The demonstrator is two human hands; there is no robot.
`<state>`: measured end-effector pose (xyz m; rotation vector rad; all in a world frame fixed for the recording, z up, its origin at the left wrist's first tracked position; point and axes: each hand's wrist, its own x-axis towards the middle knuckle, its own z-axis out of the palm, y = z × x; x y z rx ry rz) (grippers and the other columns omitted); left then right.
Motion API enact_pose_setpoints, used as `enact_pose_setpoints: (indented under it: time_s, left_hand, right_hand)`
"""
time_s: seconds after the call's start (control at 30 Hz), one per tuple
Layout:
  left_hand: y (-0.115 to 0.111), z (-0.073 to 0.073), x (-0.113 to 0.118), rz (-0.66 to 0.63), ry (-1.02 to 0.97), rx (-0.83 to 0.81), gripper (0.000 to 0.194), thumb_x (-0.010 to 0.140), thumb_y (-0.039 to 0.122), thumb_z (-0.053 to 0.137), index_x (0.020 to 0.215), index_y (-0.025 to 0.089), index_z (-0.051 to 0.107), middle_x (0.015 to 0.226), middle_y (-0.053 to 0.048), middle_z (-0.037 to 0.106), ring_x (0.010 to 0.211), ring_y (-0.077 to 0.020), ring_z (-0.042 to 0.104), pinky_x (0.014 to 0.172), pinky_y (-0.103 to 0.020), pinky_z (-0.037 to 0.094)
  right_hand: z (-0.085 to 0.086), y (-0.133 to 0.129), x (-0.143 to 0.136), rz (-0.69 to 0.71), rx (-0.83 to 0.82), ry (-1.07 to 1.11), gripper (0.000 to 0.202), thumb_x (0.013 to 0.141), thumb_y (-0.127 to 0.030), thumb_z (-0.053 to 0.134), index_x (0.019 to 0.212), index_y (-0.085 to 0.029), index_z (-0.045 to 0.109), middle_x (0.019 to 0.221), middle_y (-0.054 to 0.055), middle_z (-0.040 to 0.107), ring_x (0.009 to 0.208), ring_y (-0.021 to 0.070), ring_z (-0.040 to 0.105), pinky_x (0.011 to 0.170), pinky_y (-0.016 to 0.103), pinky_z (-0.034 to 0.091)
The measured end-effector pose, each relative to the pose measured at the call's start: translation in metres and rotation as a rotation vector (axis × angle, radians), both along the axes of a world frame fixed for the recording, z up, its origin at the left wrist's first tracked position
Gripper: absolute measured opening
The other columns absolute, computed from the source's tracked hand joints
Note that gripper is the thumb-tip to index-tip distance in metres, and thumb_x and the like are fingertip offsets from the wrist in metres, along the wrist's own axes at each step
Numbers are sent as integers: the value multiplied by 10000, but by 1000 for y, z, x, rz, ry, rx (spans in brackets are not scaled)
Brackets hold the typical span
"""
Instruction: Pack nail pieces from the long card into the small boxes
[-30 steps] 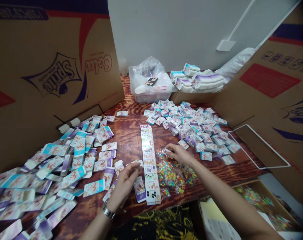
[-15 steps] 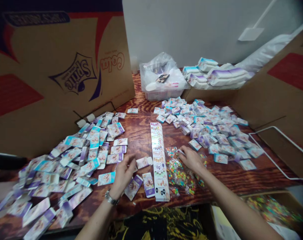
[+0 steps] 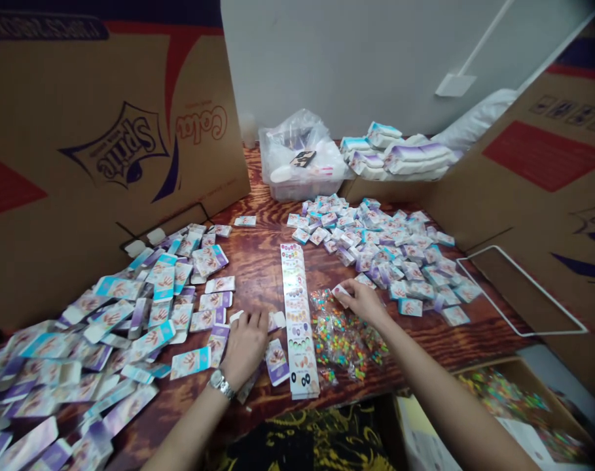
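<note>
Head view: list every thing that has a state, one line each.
Left hand: palm down over a small box
Right hand: pinching a small printed piece
Watch: fastened on left wrist
Printed strips: stacked, lying flat
Bags of coloured pieces: lying bunched
Left boxes: piled, some flaps open
Right boxes: piled, seemingly closed
Plastic tub: upright, filled
White packs: stacked
Lower-right carton: open-topped, filled
Sprite carton: print upside down

- We see only the right end of one small box [image 3: 277, 320]; the left hand [image 3: 248, 343] hides the rest.
- We cannot read the printed strips [image 3: 300, 320]: lettering too small.
- We lose the left carton [image 3: 130, 78] past the edge.
</note>
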<state>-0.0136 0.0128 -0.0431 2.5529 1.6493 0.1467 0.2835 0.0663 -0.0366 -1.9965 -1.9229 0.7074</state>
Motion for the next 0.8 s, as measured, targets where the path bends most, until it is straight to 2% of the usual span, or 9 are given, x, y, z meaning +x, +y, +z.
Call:
enact_pose_setpoints:
  time_s: [0.17, 0.3, 0.43, 0.57, 0.7, 0.8]
  left_hand:
    - [6, 5, 1, -15, 32, -17, 332, 884, 301, 445, 1151, 120, 523, 965, -140, 596, 907, -283, 501, 765, -408, 399]
    - [4, 14, -8, 10, -11, 5, 297, 887, 227, 406, 1147, 130, 510, 963, -124, 586, 906, -263, 515, 802, -404, 416]
    - [1, 20, -23, 81, -222, 53, 381, 869, 243, 433, 1234, 132, 428, 1127, -154, 533, 1056, -285, 491, 871, -414, 429]
    - [-2, 29, -19, 49, -452, -23, 414, 870, 241, 444, 1274, 181, 373, 1180, -120, 511, 1102, -249, 483, 929, -394, 416]
    - [-5, 37, -4, 24, -531, -87, 404, 858, 203, 455, 1256, 183, 392, 1161, -116, 518, 1092, -243, 480, 930, -397, 413]
    - [-7, 41, 2, 22, -549, -121, 400, 851, 188, 463, 1246, 180, 403, 1137, -116, 520, 1058, -243, 486, 909, -399, 423]
  right_hand:
    - [-9, 1, -14, 39, -47, -13, 154, 762, -313, 604, 847, -185, 612, 765, 24, 657, 690, 164, 596, 582, 226, 364]
    - [-5, 1, -17, 65, -8, -28, 113, 759, -289, 604, 775, -180, 579, 760, 26, 617, 709, 161, 571, 598, 227, 350]
    - [10, -7, -16, 87, 32, 44, 164, 838, -355, 523, 847, -193, 548, 742, -2, 621, 652, 140, 566, 576, 219, 374]
    - [35, -19, -32, 100, 121, 231, 292, 840, -404, 542, 1059, -211, 537, 822, 2, 658, 676, 152, 600, 589, 229, 417]
    - [58, -29, -60, 310, 236, 242, 194, 874, -363, 523, 985, -218, 589, 874, 22, 667, 769, 164, 615, 677, 249, 434]
    - [64, -34, -76, 423, 362, 152, 178, 895, -345, 500, 933, -191, 581, 832, 39, 642, 755, 161, 601, 668, 248, 431]
